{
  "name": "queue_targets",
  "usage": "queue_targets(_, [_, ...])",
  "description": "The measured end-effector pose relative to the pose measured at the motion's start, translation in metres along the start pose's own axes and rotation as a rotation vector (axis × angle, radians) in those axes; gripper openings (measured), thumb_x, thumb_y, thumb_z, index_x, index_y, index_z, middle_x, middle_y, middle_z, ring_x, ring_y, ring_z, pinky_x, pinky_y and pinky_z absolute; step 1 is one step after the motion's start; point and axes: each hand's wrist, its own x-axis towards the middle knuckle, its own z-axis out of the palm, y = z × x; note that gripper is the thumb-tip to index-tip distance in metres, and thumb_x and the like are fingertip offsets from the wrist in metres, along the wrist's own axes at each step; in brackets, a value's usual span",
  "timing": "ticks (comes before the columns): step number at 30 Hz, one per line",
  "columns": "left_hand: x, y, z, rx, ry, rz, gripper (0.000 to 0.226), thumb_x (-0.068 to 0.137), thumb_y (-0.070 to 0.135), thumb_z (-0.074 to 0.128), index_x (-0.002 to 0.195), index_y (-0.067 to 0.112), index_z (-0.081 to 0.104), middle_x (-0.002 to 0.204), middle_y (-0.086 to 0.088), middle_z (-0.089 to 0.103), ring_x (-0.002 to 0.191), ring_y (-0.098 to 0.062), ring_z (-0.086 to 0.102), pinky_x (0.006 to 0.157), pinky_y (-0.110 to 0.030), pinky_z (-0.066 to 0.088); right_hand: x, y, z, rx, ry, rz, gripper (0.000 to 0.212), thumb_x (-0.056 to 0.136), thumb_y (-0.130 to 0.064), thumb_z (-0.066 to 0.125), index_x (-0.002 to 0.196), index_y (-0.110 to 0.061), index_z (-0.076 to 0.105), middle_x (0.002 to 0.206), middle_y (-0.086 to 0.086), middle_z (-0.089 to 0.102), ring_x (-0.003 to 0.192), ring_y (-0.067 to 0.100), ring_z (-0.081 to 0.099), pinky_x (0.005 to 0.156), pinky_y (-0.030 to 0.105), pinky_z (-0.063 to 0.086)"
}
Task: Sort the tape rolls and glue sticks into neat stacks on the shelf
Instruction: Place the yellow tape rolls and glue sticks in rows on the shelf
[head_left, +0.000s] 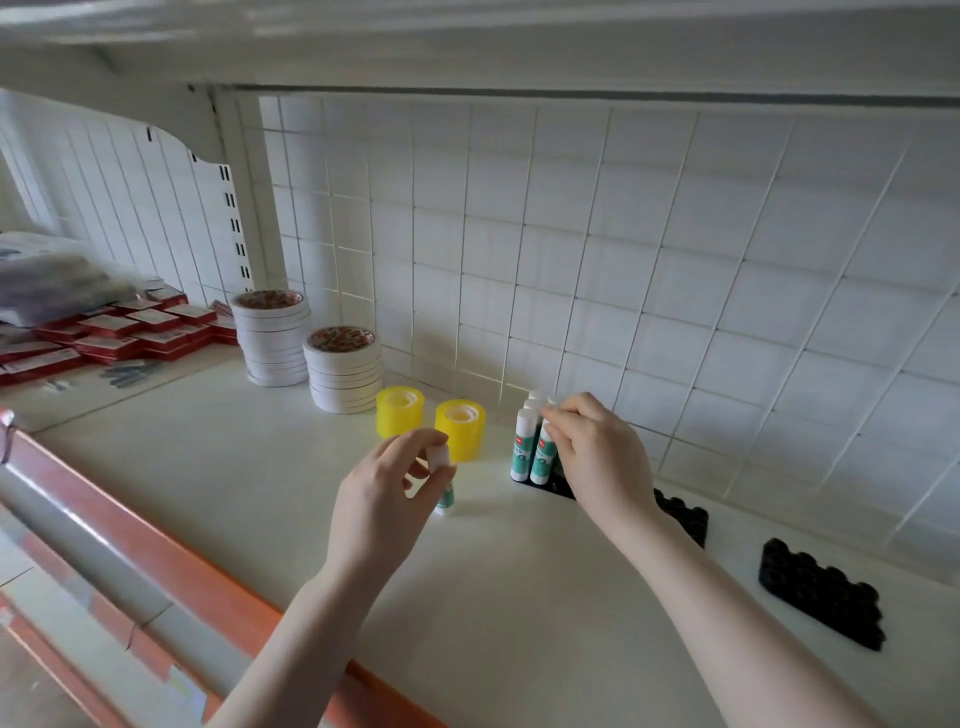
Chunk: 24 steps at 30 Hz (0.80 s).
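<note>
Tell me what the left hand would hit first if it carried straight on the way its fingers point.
Probably the nearer yellow tape roll, right beyond the left hand and the glue stick it pinches; depth is unclear.

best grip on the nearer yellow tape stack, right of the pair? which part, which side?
Probably the upper curved wall of the nearer yellow tape stack, pinched across its width from above. It stands upright as a short cylinder with its top free. The left hand with a glue stick crowds its front, the other yellow stack its left.
</note>
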Motion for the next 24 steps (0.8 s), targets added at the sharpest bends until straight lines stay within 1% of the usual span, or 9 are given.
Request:
queue_targets(3, [-0.001,-0.002,0.000,0.002,0.008,-0.006,0.022,0.070,0.028,0.064,0.092,0.027,0.066,0.071,0.017,0.057,0.066,0.000,0.054,0.061,-0.012,0.043,0.002,0.001,0.005,-0.037,0.026,-0.033,0.011,0.066,0.004,0.069,0.070,-0.006,0.067,0.069,0.007,0.059,0.055,0.030,0.057,0.044,0.028,0.045])
queue_targets(5, [-0.001,-0.002,0.000,0.000,0.013,-0.008,0.022,0.070,0.028,0.064,0.092,0.027,0.066,0.071,0.016,0.058,0.066,-0.001,0.054,0.061,-0.013,0.043,0.002,-0.002,0.008,-0.037,0.068,-0.065,0.008,0.069,-0.003,0.060,0.066,-0.006,0.066,0.065,0.006,0.057,0.052,0.029,0.056,0.044,0.027,0.043])
queue_targets(7, [-0.002,-0.002,0.000,-0.003,0.013,-0.008,0.022,0.070,0.028,0.064,0.092,0.028,0.066,0.072,0.015,0.058,0.067,-0.002,0.054,0.062,-0.014,0.044,0.001,-0.002,0.008,-0.028,0.095,-0.086,0.023,0.079,-0.013,0.049,0.066,-0.005,0.066,0.065,0.006,0.058,0.051,0.028,0.056,0.044,0.026,0.042])
queue_targets(8, [-0.002,-0.002,0.000,-0.003,0.015,-0.007,0.022,0.070,0.028,0.064,0.092,0.027,0.066,0.072,0.016,0.058,0.067,-0.002,0.054,0.062,-0.014,0.044,0.000,-0.003,0.007,-0.030,0.098,-0.087,0.026,0.081,-0.015,0.047,0.068,-0.005,0.067,0.067,0.006,0.059,0.052,0.028,0.056,0.045,0.026,0.042])
queue_targets(10, [-0.001,-0.001,0.000,-0.005,0.018,-0.007,0.022,0.071,0.028,0.064,0.092,0.027,0.066,0.072,0.017,0.057,0.067,-0.002,0.054,0.062,-0.014,0.044,-0.002,-0.003,0.005,-0.092,0.091,-0.124,0.010,0.073,-0.006,0.061,0.076,-0.006,0.070,0.072,0.006,0.062,0.054,0.028,0.058,0.047,0.023,0.041])
queue_targets(13, [0.000,0.000,0.001,-0.003,0.006,0.007,0.021,0.071,0.025,0.068,0.092,0.026,0.066,0.072,0.017,0.058,0.066,-0.002,0.054,0.061,-0.017,0.046,-0.004,-0.001,0.004,-0.164,0.064,-0.148,0.039,0.054,0.007,0.078,0.090,-0.008,0.071,0.077,0.005,0.064,0.057,0.028,0.059,0.046,0.022,0.040])
queue_targets(17, [0.005,0.005,0.001,0.012,-0.008,0.026,0.020,0.071,0.024,0.071,0.090,0.026,0.066,0.071,0.017,0.058,0.067,0.001,0.054,0.061,-0.017,0.045,-0.006,0.006,-0.005,-0.110,0.116,-0.185,0.035,0.078,-0.003,0.053,0.110,-0.008,0.066,0.089,0.005,0.067,0.071,0.030,0.059,0.057,0.031,0.049])
queue_targets(18, [0.008,0.008,0.001,0.008,-0.011,0.033,0.019,0.070,0.026,0.069,0.089,0.026,0.066,0.071,0.018,0.058,0.068,0.002,0.054,0.061,-0.014,0.044,-0.007,0.011,-0.010,-0.100,0.129,-0.168,0.034,0.080,-0.001,0.054,0.111,-0.008,0.065,0.091,0.005,0.067,0.074,0.031,0.059,0.060,0.033,0.049])
queue_targets(24, [0.028,0.033,0.010,-0.033,-0.046,0.119,0.022,0.073,0.014,0.076,0.091,0.023,0.067,0.072,0.019,0.058,0.071,0.003,0.054,0.064,-0.015,0.044,-0.024,0.052,-0.036,-0.233,0.023,-0.065,0.012,0.073,0.002,0.071,0.079,-0.008,0.069,0.070,0.006,0.063,0.066,0.031,0.057,0.056,0.036,0.049])
